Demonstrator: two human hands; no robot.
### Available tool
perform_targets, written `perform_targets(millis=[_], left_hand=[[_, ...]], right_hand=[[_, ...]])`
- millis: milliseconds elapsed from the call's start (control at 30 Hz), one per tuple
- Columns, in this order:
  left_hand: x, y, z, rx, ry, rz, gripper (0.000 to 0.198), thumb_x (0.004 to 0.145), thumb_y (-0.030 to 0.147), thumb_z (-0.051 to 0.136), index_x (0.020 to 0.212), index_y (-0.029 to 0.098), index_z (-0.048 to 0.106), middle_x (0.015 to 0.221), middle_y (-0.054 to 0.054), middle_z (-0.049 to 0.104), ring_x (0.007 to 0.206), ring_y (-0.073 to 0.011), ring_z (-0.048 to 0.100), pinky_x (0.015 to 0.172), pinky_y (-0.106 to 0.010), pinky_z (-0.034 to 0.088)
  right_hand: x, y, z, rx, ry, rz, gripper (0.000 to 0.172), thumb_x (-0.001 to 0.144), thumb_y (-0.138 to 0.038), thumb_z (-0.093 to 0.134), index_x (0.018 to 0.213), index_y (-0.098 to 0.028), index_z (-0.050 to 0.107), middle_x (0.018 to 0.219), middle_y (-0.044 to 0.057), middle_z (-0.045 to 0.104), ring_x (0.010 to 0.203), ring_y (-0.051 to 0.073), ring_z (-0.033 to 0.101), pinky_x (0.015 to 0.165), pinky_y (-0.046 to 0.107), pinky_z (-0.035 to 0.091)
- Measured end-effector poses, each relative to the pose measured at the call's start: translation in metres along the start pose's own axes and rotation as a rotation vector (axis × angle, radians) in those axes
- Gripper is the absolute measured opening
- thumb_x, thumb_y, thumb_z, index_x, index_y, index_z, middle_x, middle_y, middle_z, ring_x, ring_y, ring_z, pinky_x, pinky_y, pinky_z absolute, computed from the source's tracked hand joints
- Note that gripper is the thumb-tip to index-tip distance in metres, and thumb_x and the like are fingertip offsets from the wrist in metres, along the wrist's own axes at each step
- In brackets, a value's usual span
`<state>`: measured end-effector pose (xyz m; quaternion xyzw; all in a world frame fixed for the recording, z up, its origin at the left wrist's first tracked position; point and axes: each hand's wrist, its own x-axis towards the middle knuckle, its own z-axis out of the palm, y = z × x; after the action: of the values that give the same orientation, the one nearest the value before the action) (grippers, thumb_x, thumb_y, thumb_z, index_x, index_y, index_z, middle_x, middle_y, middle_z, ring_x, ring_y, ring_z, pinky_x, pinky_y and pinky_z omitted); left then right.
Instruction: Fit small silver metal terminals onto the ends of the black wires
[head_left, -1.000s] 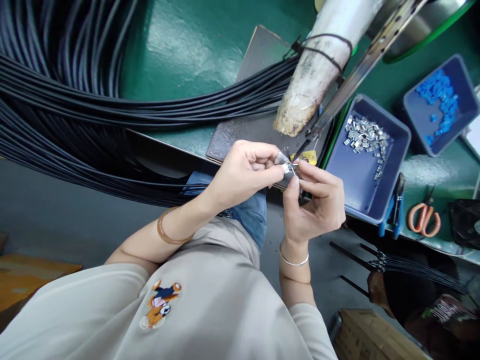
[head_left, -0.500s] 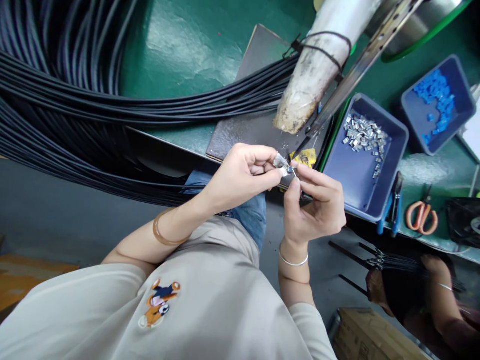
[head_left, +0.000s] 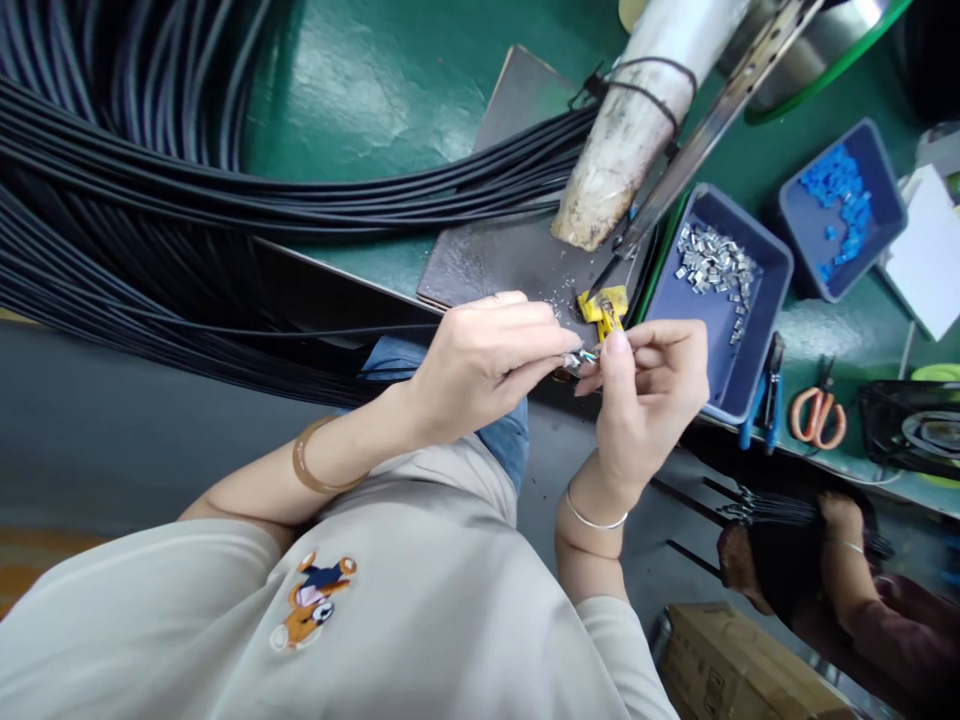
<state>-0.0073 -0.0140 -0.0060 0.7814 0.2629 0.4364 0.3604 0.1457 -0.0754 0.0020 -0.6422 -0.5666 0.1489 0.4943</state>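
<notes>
My left hand [head_left: 499,350] is closed around the end of a black cable [head_left: 390,329]; the bare end, with silvery foil [head_left: 572,361], comes out at its fingertips. Thin coloured wires [head_left: 589,356] spread from that end towards my right hand [head_left: 649,385]. Its thumb and forefinger are pinched together at the wire tips, which the fingers partly cover. Just beyond the right thumb, a small yellow tool [head_left: 604,302] sits on the dark board [head_left: 487,262], its lower part overlapped by the thumb.
Black cables [head_left: 337,205] cross the bench from the left. A white-wrapped post [head_left: 615,150] and a metal bar [head_left: 720,120] slant overhead. On the right are a bin of metal parts [head_left: 716,360], a bin of blue parts [head_left: 892,215], pliers [head_left: 772,395], orange-handled scissors [head_left: 817,418] and a co-worker's arm [head_left: 847,560].
My left hand has turned more knuckles-up over the cable end. The right hand has shifted slightly right, its fingers now curled and pinching. More of the yellow tool shows.
</notes>
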Motion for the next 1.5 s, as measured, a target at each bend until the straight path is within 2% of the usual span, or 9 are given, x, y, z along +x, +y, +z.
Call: perform_targets(millis=[200,300,400,500,667,867,1100,1300,1500], left_hand=[[0.003,0.007,-0.009,-0.283,-0.149,-0.298,0.024,0.087,0.015,0.059,0.063,0.013,0.061,0.053,0.002,0.061,0.048,-0.0053,0.049,0.049,-0.019,0.037],[0.006,0.008,-0.012,-0.464,-0.204,-0.417,0.023,0.086,0.015,0.06,0.063,0.012,0.061,0.055,0.0,0.063,0.046,-0.0046,0.05,0.045,-0.017,0.036],[0.007,0.008,-0.01,-0.49,-0.152,-0.424,0.019,0.084,0.015,0.062,0.066,0.012,0.063,0.055,0.001,0.062,0.047,-0.0041,0.049,0.045,-0.016,0.036],[0.004,0.006,-0.005,-0.438,-0.072,-0.386,0.015,0.083,0.016,0.063,0.068,0.011,0.064,0.058,0.0,0.061,0.051,-0.0053,0.05,0.048,-0.017,0.038],[-0.001,0.002,0.002,-0.263,0.029,-0.233,0.01,0.084,0.015,0.062,0.079,0.012,0.071,0.072,-0.002,0.068,0.063,-0.0078,0.056,0.058,-0.019,0.043],[-0.003,-0.002,0.004,-0.028,0.084,-0.001,0.015,0.087,0.013,0.058,0.084,0.013,0.072,0.068,-0.001,0.068,0.055,-0.0064,0.052,0.054,-0.02,0.04],[-0.008,-0.011,0.01,0.102,0.094,0.181,0.019,0.092,0.015,0.053,0.094,0.014,0.072,0.084,-0.006,0.075,0.076,-0.0129,0.068,0.074,-0.024,0.052],[-0.006,-0.001,0.004,-0.239,-0.063,-0.158,0.017,0.091,0.016,0.055,0.087,0.013,0.072,0.066,-0.001,0.068,0.055,-0.0069,0.057,0.056,-0.019,0.045],[0.0,-0.004,0.003,-0.428,-0.038,-0.373,0.015,0.086,0.024,0.065,0.08,0.012,0.072,0.059,0.001,0.057,0.05,-0.0055,0.046,0.046,-0.019,0.036]], right_hand=[[-0.006,0.001,0.002,0.023,-0.005,-0.056,0.005,0.092,-0.026,0.06,0.092,-0.027,0.054,0.078,-0.005,0.06,0.06,0.01,0.064,0.057,0.025,0.057],[-0.009,0.0,0.006,-0.011,0.104,-0.11,0.007,0.09,-0.023,0.062,0.093,-0.026,0.056,0.082,-0.004,0.063,0.057,0.009,0.064,0.054,0.025,0.055],[-0.009,-0.005,0.007,0.001,0.263,-0.147,0.007,0.091,-0.02,0.06,0.095,-0.025,0.058,0.075,-0.006,0.062,0.049,0.006,0.06,0.042,0.021,0.044],[-0.01,-0.011,0.005,-0.052,0.315,-0.127,0.003,0.09,-0.022,0.062,0.092,-0.024,0.063,0.066,-0.008,0.056,0.045,0.003,0.052,0.04,0.02,0.034],[-0.016,-0.011,0.004,-0.187,0.115,-0.049,0.005,0.084,-0.022,0.069,0.089,-0.023,0.069,0.057,-0.009,0.048,0.046,0.003,0.038,0.044,0.021,0.029],[-0.016,-0.006,0.005,-0.195,0.085,-0.046,0.003,0.086,-0.024,0.067,0.086,-0.021,0.067,0.058,-0.009,0.049,0.047,0.002,0.037,0.047,0.02,0.03],[-0.015,-0.006,0.002,-0.092,0.055,0.038,0.009,0.087,-0.026,0.064,0.081,-0.02,0.063,0.06,-0.008,0.05,0.048,0.003,0.042,0.046,0.019,0.032],[-0.007,0.008,-0.006,0.132,-0.068,0.021,0.011,0.084,-0.029,0.068,0.078,-0.021,0.062,0.057,-0.009,0.049,0.044,0.003,0.041,0.04,0.017,0.03],[0.007,0.011,-0.01,0.273,0.348,-0.156,0.004,0.081,-0.025,0.063,0.081,-0.021,0.065,0.058,-0.009,0.049,0.037,0.001,0.041,0.035,0.016,0.029]])
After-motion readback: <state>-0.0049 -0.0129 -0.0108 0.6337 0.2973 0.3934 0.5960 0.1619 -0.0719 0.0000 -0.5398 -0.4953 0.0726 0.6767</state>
